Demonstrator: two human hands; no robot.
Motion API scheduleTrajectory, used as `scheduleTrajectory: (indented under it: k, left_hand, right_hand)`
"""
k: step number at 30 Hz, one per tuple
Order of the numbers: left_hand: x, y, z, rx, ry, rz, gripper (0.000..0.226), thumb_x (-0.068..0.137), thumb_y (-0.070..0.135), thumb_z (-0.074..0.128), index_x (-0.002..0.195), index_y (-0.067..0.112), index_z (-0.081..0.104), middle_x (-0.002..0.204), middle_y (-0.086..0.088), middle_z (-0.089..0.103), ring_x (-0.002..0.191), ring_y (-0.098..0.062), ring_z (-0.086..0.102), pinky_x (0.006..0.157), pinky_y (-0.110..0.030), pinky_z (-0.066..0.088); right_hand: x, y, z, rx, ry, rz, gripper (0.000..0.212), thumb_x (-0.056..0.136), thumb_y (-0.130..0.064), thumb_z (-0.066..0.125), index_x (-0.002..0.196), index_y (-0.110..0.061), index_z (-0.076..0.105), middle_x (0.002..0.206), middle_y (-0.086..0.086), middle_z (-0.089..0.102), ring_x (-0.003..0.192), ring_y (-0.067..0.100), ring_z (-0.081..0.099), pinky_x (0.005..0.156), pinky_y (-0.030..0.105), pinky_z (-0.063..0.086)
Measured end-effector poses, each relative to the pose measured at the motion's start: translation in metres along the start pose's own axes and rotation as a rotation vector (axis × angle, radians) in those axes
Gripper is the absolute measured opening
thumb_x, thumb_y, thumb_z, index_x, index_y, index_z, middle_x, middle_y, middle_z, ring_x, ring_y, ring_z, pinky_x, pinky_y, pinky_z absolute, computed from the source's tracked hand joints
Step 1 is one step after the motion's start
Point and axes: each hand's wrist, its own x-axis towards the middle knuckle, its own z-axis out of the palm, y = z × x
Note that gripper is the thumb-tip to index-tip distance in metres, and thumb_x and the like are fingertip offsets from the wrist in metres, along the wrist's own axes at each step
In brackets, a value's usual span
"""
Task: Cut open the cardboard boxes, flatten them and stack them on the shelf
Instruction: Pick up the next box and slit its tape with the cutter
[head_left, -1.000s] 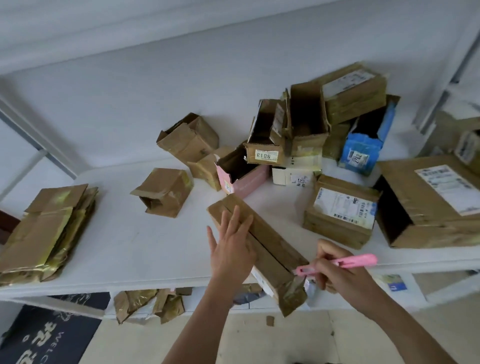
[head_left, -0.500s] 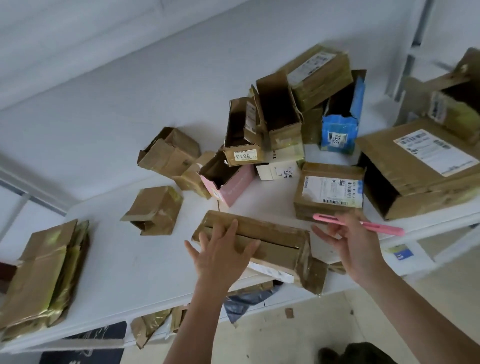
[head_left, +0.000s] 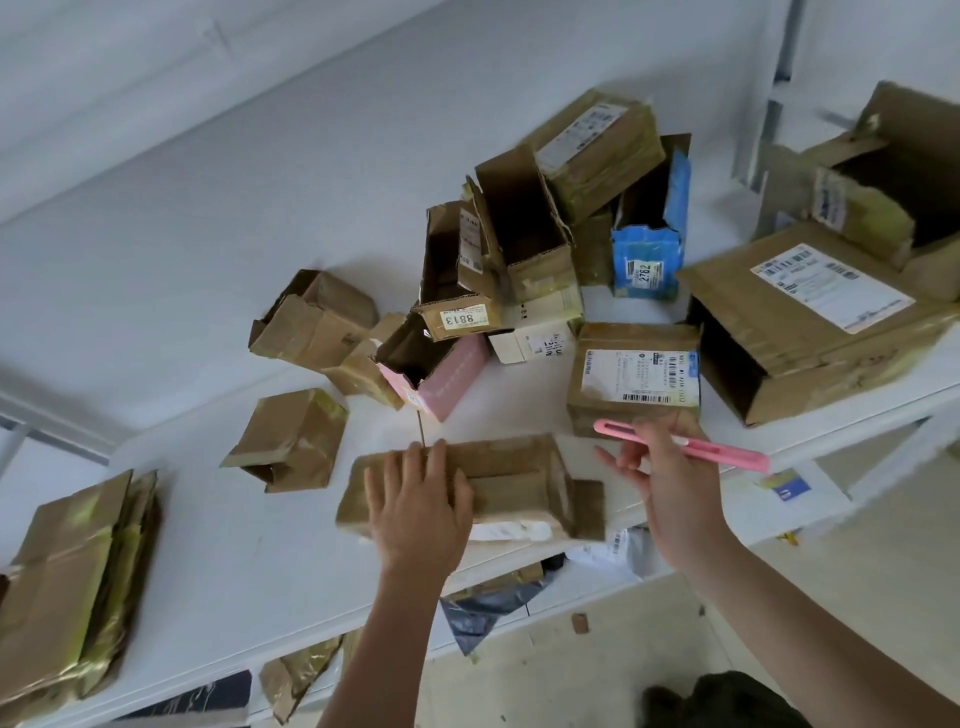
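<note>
L hand (head_left: 418, 512) covers box (head_left: 519, 483) top, blade unseen

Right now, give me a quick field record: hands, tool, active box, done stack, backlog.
left hand: flat on the long box, fingers straight
right hand: holds the pink cutter above the shelf, not touching the box
long box: lying on its side at the shelf's front edge, right end open, flap loose
flat stack: flattened boxes at the shelf's left end
backlog: pile of uncut boxes at the back right, including the blue box and the pink box
</note>
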Motion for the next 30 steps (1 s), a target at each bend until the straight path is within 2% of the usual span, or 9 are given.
scheduleTrajectory:
  k: [2,3,6,9,11,15,19,24,30]
  left_hand:
    - [-0.001,-0.003,0.002,-0.023,0.072,-0.086,0.052,0.100,0.044,0.022,0.136,0.018,0.048,0.131,-0.007,0.054,0.126,-0.033,0.044,0.112,-0.052,0.028]
    - [-0.001,-0.004,0.005,-0.044,0.070,-0.095,0.053,0.100,0.044,0.022,0.137,0.016,0.048,0.132,-0.010,0.053,0.128,-0.035,0.043,0.113,-0.052,0.027]
    - [-0.001,-0.005,0.010,-0.140,-0.020,-0.087,0.075,0.095,0.062,0.017,0.149,0.012,0.034,0.153,-0.015,0.035,0.147,-0.035,0.020,0.122,-0.050,0.013]
    - [0.004,-0.011,0.005,-0.213,-0.128,-0.075,0.107,0.074,0.085,0.006,0.155,0.016,0.018,0.164,-0.008,0.012,0.152,-0.028,-0.001,0.124,-0.045,-0.001]
    - [0.006,-0.015,0.002,-0.245,-0.195,-0.070,0.118,0.065,0.092,0.008,0.157,0.019,0.010,0.166,-0.003,0.001,0.152,-0.024,-0.011,0.123,-0.045,-0.006]
    - [0.007,-0.019,-0.001,-0.270,-0.268,-0.054,0.127,0.056,0.099,0.014,0.158,0.024,0.002,0.165,0.001,-0.010,0.150,-0.021,-0.019,0.121,-0.044,-0.012]
    - [0.007,-0.021,0.000,-0.282,-0.286,-0.053,0.128,0.053,0.100,0.014,0.157,0.027,-0.001,0.165,0.002,-0.011,0.150,-0.020,-0.020,0.122,-0.045,-0.012]
    - [0.009,-0.021,0.004,-0.261,-0.273,-0.051,0.128,0.052,0.100,0.012,0.157,0.027,0.000,0.165,0.002,-0.009,0.150,-0.021,-0.019,0.122,-0.045,-0.011]
    - [0.010,-0.022,0.008,-0.246,-0.244,-0.043,0.126,0.053,0.100,0.011,0.156,0.028,0.002,0.166,0.001,-0.007,0.151,-0.021,-0.017,0.122,-0.045,-0.010]
  right_hand:
    - [0.002,-0.002,0.002,-0.024,-0.027,-0.020,0.017,0.096,0.002,0.050,0.082,-0.006,0.050,0.060,0.007,0.057,0.056,0.014,0.055,0.077,0.044,0.061]
    - [0.003,-0.001,0.002,-0.053,-0.052,-0.028,0.012,0.097,0.001,0.050,0.086,-0.004,0.053,0.064,0.008,0.061,0.059,0.014,0.058,0.078,0.044,0.060]
    - [0.005,0.006,0.007,-0.120,-0.140,0.009,0.013,0.098,-0.005,0.051,0.103,0.004,0.059,0.080,0.011,0.068,0.074,0.018,0.065,0.079,0.042,0.061]
    - [0.004,0.016,0.013,-0.190,-0.186,0.031,0.013,0.096,-0.008,0.057,0.101,0.002,0.062,0.082,0.011,0.069,0.081,0.022,0.067,0.080,0.043,0.061]
    - [0.004,0.024,0.016,-0.277,-0.208,0.008,0.014,0.094,-0.009,0.059,0.101,0.003,0.061,0.084,0.011,0.070,0.084,0.023,0.070,0.084,0.047,0.059]
    - [0.006,0.035,0.021,-0.379,-0.207,-0.064,0.012,0.094,-0.010,0.060,0.098,0.001,0.060,0.081,0.008,0.072,0.083,0.026,0.071,0.084,0.054,0.057]
    - [0.009,0.042,0.024,-0.440,-0.215,-0.131,0.008,0.097,-0.009,0.056,0.092,-0.003,0.058,0.079,0.012,0.071,0.082,0.033,0.070,0.080,0.056,0.057]
    - [0.015,0.043,0.025,-0.579,-0.300,-0.319,0.013,0.097,-0.002,0.054,0.086,0.004,0.055,0.075,0.016,0.068,0.071,0.027,0.069,0.065,0.043,0.058]
    - [0.012,0.051,0.017,-0.598,-0.382,-0.380,0.015,0.095,0.004,0.053,0.080,0.002,0.052,0.071,0.012,0.063,0.061,0.019,0.062,0.056,0.022,0.051]
